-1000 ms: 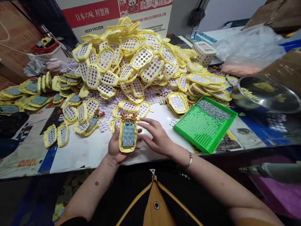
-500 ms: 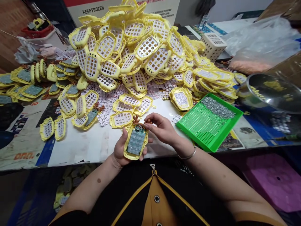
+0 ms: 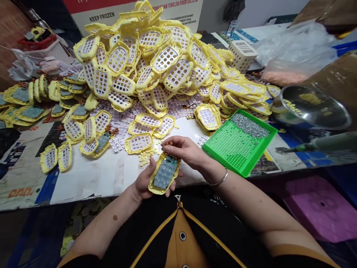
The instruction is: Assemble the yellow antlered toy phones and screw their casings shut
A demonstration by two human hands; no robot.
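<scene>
The left hand is curled around a yellow shell, thumb along its near side and fingertips showing past the opposite edge; the shell lies tilted in that grip, grey panel facing up. The right hand has its thumb and bent fingers drawn close together at the shell's upper end, where a bit of brown shows; whether they pinch it I cannot tell. Just beyond the grip lie small yellow pieces and a loose shell with a white panel. Farther beyond rises a large pile of shells. Right of the grip sits a green tray; well left, 2 white-panelled shells lie side by side.
</scene>
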